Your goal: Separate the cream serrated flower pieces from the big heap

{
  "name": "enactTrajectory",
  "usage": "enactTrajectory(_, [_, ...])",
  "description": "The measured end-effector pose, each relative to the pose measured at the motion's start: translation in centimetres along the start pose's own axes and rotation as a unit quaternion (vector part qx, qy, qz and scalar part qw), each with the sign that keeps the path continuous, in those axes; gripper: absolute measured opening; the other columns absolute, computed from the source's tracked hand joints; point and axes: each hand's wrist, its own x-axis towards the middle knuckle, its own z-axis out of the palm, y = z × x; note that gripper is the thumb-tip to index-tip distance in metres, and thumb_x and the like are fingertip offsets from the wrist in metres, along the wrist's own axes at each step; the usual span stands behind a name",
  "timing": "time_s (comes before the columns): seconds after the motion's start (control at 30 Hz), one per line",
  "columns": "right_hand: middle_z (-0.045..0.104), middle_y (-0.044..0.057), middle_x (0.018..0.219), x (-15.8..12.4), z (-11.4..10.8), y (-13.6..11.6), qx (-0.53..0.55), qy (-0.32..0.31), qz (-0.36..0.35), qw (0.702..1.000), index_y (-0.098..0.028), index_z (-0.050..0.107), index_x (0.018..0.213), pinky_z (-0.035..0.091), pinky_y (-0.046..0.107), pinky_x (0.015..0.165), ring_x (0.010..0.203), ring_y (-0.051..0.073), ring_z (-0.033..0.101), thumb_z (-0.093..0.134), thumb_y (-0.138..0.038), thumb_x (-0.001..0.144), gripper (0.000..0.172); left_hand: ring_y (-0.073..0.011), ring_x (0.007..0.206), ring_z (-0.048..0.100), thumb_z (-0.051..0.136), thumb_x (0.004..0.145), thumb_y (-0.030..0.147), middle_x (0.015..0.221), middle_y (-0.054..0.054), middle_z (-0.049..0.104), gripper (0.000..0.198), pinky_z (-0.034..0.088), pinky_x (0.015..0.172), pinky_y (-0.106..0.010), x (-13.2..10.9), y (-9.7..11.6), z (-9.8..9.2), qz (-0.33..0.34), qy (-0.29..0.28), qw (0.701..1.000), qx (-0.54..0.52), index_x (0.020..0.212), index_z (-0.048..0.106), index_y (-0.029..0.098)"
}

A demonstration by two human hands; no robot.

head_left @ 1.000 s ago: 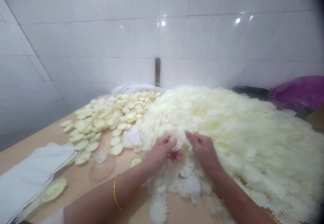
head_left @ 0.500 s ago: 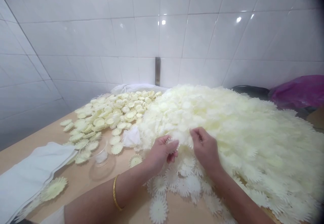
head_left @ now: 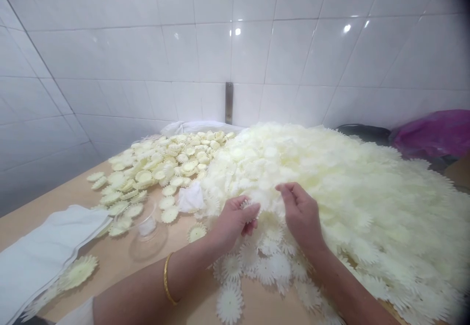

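My left hand (head_left: 235, 220) is closed, thumb over bent fingers, on a small pale flower-shaped piece with a fringed edge (head_left: 247, 204); most of it is hidden by the fingers. To its right, my right hand (head_left: 301, 212) is raised in front of a big heap of loose pale-yellow flower pieces (head_left: 352, 193). Its thumb and index finger are pinched together, and whatever may be between them is too small to make out. Below and between the hands lie loose white fringed flower pieces (head_left: 273, 268).
Stacked flower discs (head_left: 145, 177) spread over the left of the wooden table (head_left: 121, 278). Near them are a clear plastic cup-like dish (head_left: 147, 237), a crumpled white tissue (head_left: 190, 197) and a folded white cloth (head_left: 44, 246). A purple bag (head_left: 435, 131) sits back right, against the tiled wall (head_left: 147, 51).
My right hand has shifted slightly to the right and its fingers have straightened somewhat, the tips still pinched. My left hand has stayed almost still with its flower piece.
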Motion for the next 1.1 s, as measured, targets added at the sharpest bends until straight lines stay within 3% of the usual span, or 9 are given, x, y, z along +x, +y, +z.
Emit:
enactTrajectory(0.13, [0.047,-0.002,0.058,-0.1,-0.1,-0.3,0.015,-0.044,-0.001,0.999,-0.017,0.054,0.074,0.035,0.022,0.051,0.052,0.011,0.041,0.046,-0.041,0.081,0.027,-0.0049,0.036,0.037,0.056,0.072,0.042,0.048,0.003,0.047,0.028,0.024,0.037,-0.019,-0.2,0.1,0.1,0.007,-0.005,1.0,0.024,0.066,0.046,0.016])
enactTrajectory(0.43, [0.056,0.004,0.08,0.1,0.0,0.0,0.059,-0.08,0.007,0.995,-0.017,0.054,0.095,0.041,0.027,0.063,0.07,0.016,0.051,0.049,-0.033,0.079,0.024,-0.0051,0.037,0.037,0.055,0.071,0.043,0.049,0.003,0.048,0.028,0.025,0.038,-0.018,0.0,0.1,0.0,0.015,0.023,1.0,0.015,0.067,0.046,0.017])
enactTrajectory(0.53, [0.057,0.003,0.075,0.0,0.0,0.0,0.05,-0.067,0.002,0.996,-0.017,0.056,0.088,0.041,0.027,0.065,0.071,0.016,0.052,0.051,-0.033,0.078,0.019,-0.0049,0.038,0.037,0.054,0.073,0.041,0.049,0.003,0.048,0.026,0.025,0.039,-0.018,0.0,0.2,-0.1,0.026,0.016,0.999,0.018,0.067,0.046,0.017])
enactTrajectory(0.7, [0.049,-0.002,0.058,0.0,-0.1,-0.2,0.008,-0.03,0.001,1.0,-0.017,0.054,0.071,0.036,0.023,0.053,0.054,0.012,0.043,0.046,-0.036,0.082,0.022,-0.0051,0.039,0.038,0.052,0.076,0.039,0.05,0.003,0.047,0.026,0.025,0.039,-0.018,-0.2,0.2,-0.1,0.038,0.003,0.999,0.027,0.065,0.044,0.017])
enactTrajectory(0.9, [0.058,0.005,0.081,-0.2,0.6,0.4,-0.021,-0.077,-0.083,0.993,-0.017,0.056,0.081,0.04,0.028,0.071,0.078,0.018,0.052,0.051,-0.036,0.079,0.02,-0.0052,0.038,0.038,0.054,0.074,0.04,0.048,0.004,0.046,0.026,0.026,0.038,-0.018,-0.3,0.1,-0.1,0.035,-0.008,0.998,0.054,0.067,0.048,0.016])
enactTrajectory(1.0, [0.056,0.003,0.071,-0.4,0.9,0.8,-0.059,-0.083,-0.087,0.991,-0.018,0.054,0.07,0.039,0.028,0.066,0.07,0.017,0.052,0.048,-0.031,0.08,0.018,-0.0053,0.038,0.039,0.058,0.072,0.037,0.046,0.004,0.046,0.023,0.026,0.038,-0.018,-0.4,0.1,0.0,0.029,-0.021,0.998,0.051,0.068,0.05,0.016])
enactTrajectory(1.1, [0.054,0.002,0.066,-0.3,0.9,1.4,-0.096,-0.044,-0.073,0.992,-0.018,0.05,0.065,0.038,0.028,0.062,0.066,0.016,0.05,0.045,-0.028,0.08,0.019,-0.0061,0.041,0.043,0.058,0.072,0.033,0.051,0.002,0.051,0.019,0.029,0.039,-0.018,-0.3,0.4,0.1,0.014,-0.049,0.999,0.011,0.071,0.053,0.015])
